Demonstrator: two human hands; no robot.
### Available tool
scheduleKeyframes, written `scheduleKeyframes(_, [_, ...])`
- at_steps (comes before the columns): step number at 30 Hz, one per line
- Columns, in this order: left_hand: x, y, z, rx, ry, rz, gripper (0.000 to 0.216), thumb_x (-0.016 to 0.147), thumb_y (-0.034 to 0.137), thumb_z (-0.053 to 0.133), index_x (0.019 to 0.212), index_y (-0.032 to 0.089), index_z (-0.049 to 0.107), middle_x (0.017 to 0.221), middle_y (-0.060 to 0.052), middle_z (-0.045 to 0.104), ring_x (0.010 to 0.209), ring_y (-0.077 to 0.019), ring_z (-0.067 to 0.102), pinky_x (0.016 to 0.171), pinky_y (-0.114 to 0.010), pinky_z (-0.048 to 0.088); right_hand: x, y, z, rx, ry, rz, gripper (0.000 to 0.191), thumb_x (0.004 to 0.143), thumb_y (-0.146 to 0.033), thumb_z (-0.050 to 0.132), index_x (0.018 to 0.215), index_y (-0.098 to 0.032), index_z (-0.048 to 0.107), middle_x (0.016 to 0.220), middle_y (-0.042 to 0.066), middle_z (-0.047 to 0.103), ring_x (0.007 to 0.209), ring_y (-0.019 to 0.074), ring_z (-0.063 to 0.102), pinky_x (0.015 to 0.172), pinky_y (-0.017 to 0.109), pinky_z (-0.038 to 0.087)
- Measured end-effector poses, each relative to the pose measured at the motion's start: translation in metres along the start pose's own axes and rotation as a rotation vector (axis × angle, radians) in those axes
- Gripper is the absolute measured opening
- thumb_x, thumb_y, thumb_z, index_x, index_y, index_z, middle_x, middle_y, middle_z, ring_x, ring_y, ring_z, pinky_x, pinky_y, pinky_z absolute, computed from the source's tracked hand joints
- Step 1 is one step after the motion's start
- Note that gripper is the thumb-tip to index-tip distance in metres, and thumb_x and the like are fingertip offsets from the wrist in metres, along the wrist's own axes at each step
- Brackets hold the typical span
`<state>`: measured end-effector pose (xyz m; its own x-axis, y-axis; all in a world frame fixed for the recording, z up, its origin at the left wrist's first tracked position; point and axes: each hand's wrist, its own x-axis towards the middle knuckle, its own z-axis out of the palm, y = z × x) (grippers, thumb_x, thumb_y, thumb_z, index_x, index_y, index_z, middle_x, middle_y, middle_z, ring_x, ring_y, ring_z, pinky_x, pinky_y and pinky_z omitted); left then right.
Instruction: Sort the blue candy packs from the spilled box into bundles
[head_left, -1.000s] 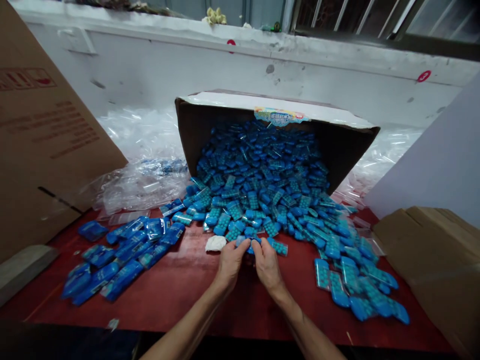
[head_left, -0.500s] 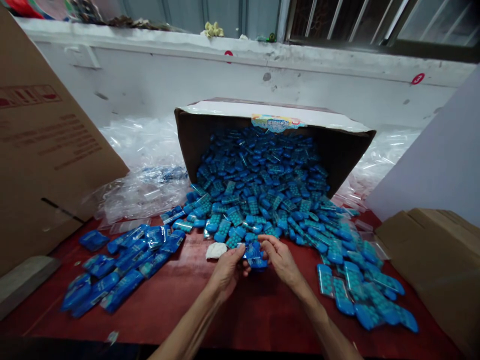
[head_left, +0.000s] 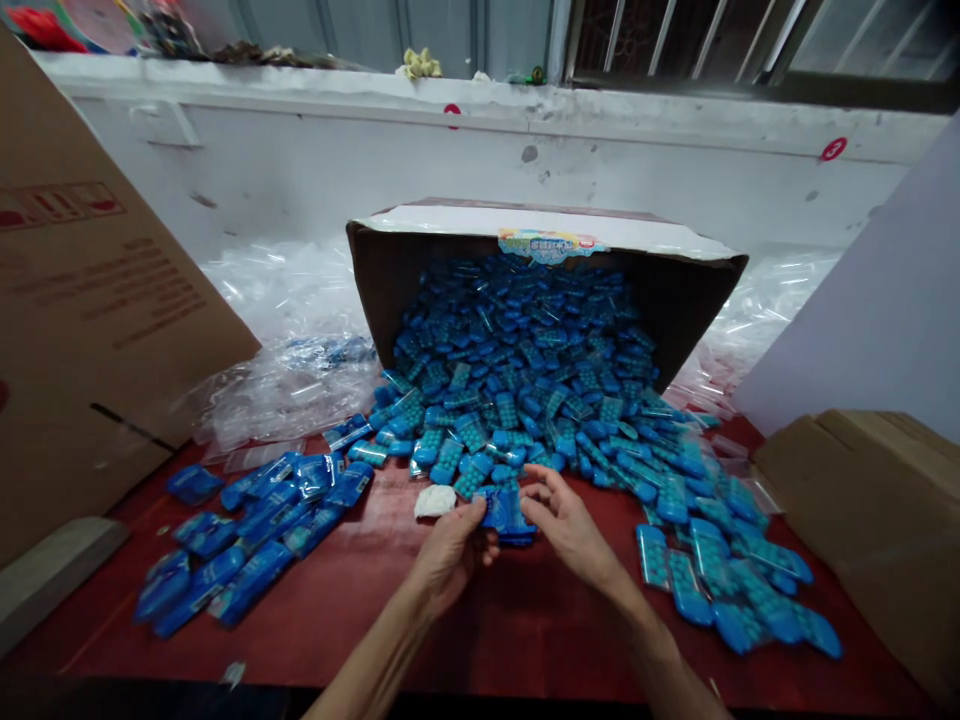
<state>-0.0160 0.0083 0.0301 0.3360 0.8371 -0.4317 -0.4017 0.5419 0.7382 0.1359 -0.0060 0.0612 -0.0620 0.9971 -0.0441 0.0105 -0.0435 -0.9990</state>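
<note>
A tipped cardboard box spills a heap of small blue blister packs onto a red table. At the heap's front edge my left hand and my right hand close from both sides on a small stack of blue packs. My left fingers curl round the stack's left side. My right thumb and fingers press its right side. A white crumpled wad lies just left of my left hand.
Bagged blue packs lie in a group at the left. Loose packs trail off to the right. Clear plastic bags are heaped behind. Big cardboard boxes stand at the left and right.
Both hands drew a small stack of packs out of the heap's front edge, toward me. The stack now sits squared between them.
</note>
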Motion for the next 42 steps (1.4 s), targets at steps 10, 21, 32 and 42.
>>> scheduleKeyframes(10, [-0.006,-0.001,-0.002,0.389,0.078,0.205,0.029,0.061,0.039,0.064,0.054,0.012,0.057,0.044,0.0,0.056,0.041,-0.0082,0.048,0.046,-0.02,0.035,-0.007,0.02,0.007,-0.141,0.014,-0.069,0.046,0.073,-0.015,0.044,0.118,-0.02,0.039,0.061,-0.006,0.045,0.056,0.0088,0.043,0.056,0.02,0.036])
scheduleKeyframes(21, [-0.01,-0.004,-0.008,-0.03,0.069,-0.137,0.027,0.066,0.041,0.061,0.071,0.015,0.054,0.046,0.0,0.056,0.041,-0.0092,0.052,0.037,-0.017,0.035,0.007,0.039,-0.05,-1.146,-0.009,-0.019,0.041,0.072,-0.015,0.05,0.112,-0.025,0.049,0.1,0.007,0.055,0.094,0.0232,0.05,0.077,0.032,0.037])
scheduleKeyframes(32, [-0.01,-0.011,-0.011,-0.056,0.033,-0.177,0.024,0.065,0.037,0.062,0.07,0.014,0.055,0.047,0.0,0.056,0.042,-0.0103,0.054,0.037,-0.017,0.036,0.011,0.031,-0.065,-0.469,0.073,0.11,0.039,0.069,-0.035,0.055,0.103,-0.022,0.042,0.068,-0.004,0.056,0.046,0.0113,0.054,0.045,0.024,0.045])
scheduleKeyframes(42, [-0.005,-0.015,-0.009,0.12,0.051,0.034,0.028,0.069,0.04,0.057,0.064,0.013,0.055,0.046,0.0,0.055,0.042,-0.0085,0.05,0.04,-0.018,0.032,-0.008,0.011,-0.017,0.268,0.028,0.205,0.049,0.07,-0.041,0.055,0.111,-0.021,0.038,0.056,-0.007,0.056,0.034,0.0096,0.055,0.03,0.015,0.039])
